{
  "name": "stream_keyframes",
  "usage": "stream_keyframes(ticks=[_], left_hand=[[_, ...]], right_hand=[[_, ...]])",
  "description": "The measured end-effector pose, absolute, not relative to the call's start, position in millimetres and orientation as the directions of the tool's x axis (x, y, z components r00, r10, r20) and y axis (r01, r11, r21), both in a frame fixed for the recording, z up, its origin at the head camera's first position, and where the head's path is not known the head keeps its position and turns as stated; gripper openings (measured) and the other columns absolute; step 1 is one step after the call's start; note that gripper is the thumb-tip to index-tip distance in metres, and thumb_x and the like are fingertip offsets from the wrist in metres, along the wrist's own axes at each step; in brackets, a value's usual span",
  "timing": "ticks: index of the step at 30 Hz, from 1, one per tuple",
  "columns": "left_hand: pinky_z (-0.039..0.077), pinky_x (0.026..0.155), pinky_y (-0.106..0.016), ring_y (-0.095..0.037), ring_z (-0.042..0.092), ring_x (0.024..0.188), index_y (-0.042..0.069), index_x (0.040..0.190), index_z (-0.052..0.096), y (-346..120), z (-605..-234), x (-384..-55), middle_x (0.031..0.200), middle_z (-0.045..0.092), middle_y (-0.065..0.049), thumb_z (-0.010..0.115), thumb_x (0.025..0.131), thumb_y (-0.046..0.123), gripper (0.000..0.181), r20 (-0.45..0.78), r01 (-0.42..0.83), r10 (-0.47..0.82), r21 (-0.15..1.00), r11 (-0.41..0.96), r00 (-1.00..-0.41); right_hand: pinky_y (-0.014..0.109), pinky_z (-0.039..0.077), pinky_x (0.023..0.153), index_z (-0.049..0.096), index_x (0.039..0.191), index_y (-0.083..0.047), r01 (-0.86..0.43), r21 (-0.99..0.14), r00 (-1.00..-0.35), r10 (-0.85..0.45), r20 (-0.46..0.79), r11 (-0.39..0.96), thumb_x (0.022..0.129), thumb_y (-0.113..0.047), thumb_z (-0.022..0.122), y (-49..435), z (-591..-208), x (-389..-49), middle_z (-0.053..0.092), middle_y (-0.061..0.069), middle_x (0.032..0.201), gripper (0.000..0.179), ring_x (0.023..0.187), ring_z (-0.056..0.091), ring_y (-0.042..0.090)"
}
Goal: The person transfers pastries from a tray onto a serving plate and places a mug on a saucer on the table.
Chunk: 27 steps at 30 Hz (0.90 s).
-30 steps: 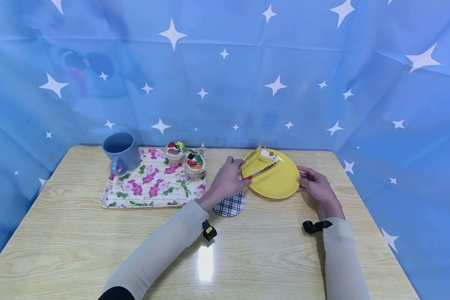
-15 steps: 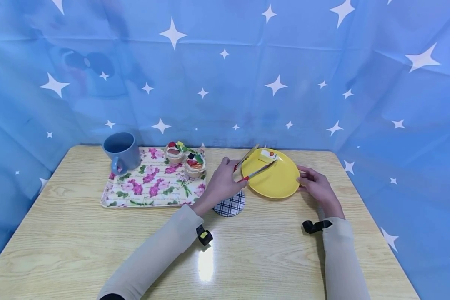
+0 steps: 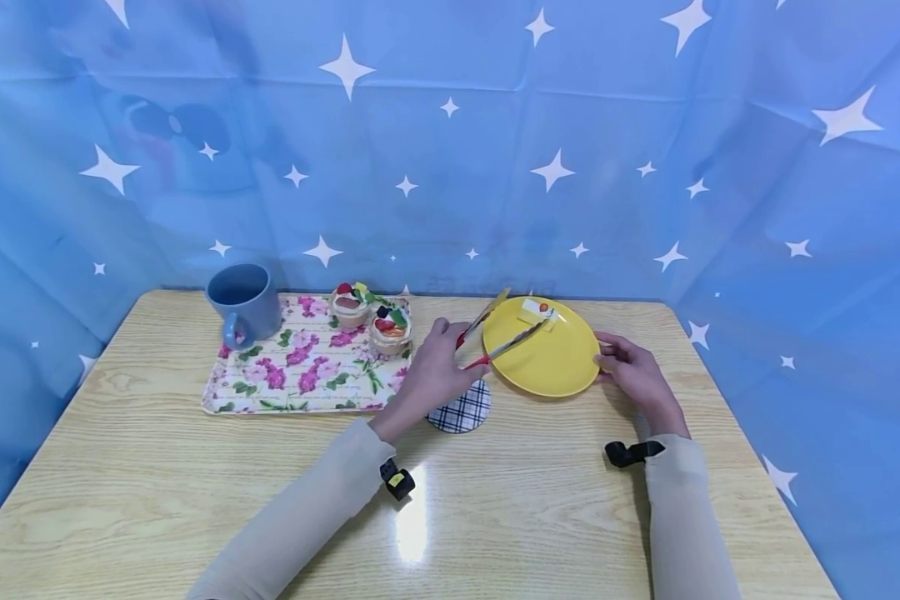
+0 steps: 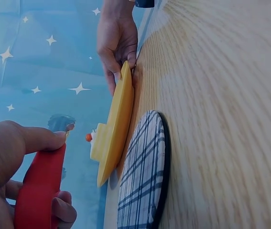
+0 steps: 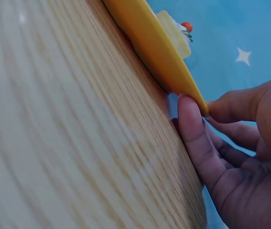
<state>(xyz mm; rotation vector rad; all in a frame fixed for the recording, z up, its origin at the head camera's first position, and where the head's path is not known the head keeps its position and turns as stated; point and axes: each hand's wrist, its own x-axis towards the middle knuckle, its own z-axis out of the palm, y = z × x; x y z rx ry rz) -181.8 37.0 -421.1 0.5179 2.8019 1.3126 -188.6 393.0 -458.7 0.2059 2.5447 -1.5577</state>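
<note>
My left hand [image 3: 437, 367] grips red-handled tongs [image 3: 478, 361], whose two arms are spread apart over the left part of a yellow plate [image 3: 543, 367]. On the plate's back half sits a small slice of cake [image 3: 536, 312] with a red berry on top, standing free of the tongs in the left wrist view. My right hand [image 3: 633, 372] pinches the plate's right rim between thumb and fingers, as the right wrist view shows up close. Under the left hand's side lies a round plaid coaster [image 3: 465, 410], partly covered by that hand in the head view.
A flowered tray [image 3: 285, 392] on the left bears a blue mug [image 3: 246, 304] and two fruit-topped cream cups, one cup [image 3: 349, 306] behind the other cup [image 3: 390, 331]. A blue starry curtain [image 3: 450, 167] hangs right behind the wooden table [image 3: 525, 500].
My left hand has drawn back to the left with the tongs, whose tips have spread and moved away from the cake slice. The right hand and plate have stayed put.
</note>
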Motion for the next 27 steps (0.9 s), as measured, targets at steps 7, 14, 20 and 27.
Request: stream_keyframes(ticks=[7, 14, 20, 27], left_hand=[[0.048, 0.073, -0.034, -0.021, 0.052, 0.089, 0.007, 0.144, 0.056, 28, -421, -178, 0.117, 0.056, -0.015, 0.083, 0.087, 0.032, 0.067, 0.146, 0.298, 0.295, 0.761, 0.577, -0.944], [0.046, 0.072, -0.035, -0.022, 0.051, 0.086, 0.008, 0.145, 0.055, 20, -421, -173, 0.116, 0.055, -0.013, 0.083, 0.087, 0.031, 0.068, 0.14, 0.288, 0.286, 0.758, 0.585, -0.948], [0.045, 0.07, -0.034, -0.021, 0.051, 0.085, 0.008, 0.145, 0.056, 15, -422, -171, 0.117, 0.056, -0.014, 0.083, 0.087, 0.031, 0.068, 0.137, 0.277, 0.27, 0.754, 0.596, -0.953], [0.043, 0.067, -0.031, -0.02, 0.05, 0.082, 0.008, 0.144, 0.057, 9, -422, -168, 0.113, 0.055, -0.01, 0.084, 0.086, 0.03, 0.068, 0.16, 0.289, 0.259, 0.738, 0.61, -0.953]], right_hand=[[0.025, 0.06, 0.084, 0.037, 0.159, -0.012, 0.192, -0.877, -0.98, 0.032, -0.199, 0.441, 0.107, -0.022, 0.053, 393, -458, -189, 0.047, 0.023, 0.142, 0.055, 0.098, 0.064, 0.004], [0.025, 0.06, 0.084, 0.036, 0.16, -0.012, 0.193, -0.872, -0.979, 0.03, -0.201, 0.449, 0.108, -0.023, 0.053, 395, -460, -189, 0.048, 0.023, 0.143, 0.056, 0.097, 0.064, 0.002], [0.025, 0.06, 0.084, 0.036, 0.16, -0.012, 0.198, -0.877, -0.978, 0.029, -0.207, 0.439, 0.107, -0.023, 0.053, 395, -461, -190, 0.047, 0.022, 0.144, 0.056, 0.097, 0.064, 0.003], [0.026, 0.06, 0.084, 0.036, 0.16, -0.012, 0.197, -0.877, -0.978, 0.03, -0.205, 0.438, 0.108, -0.022, 0.053, 394, -460, -189, 0.048, 0.023, 0.143, 0.056, 0.097, 0.064, 0.003]])
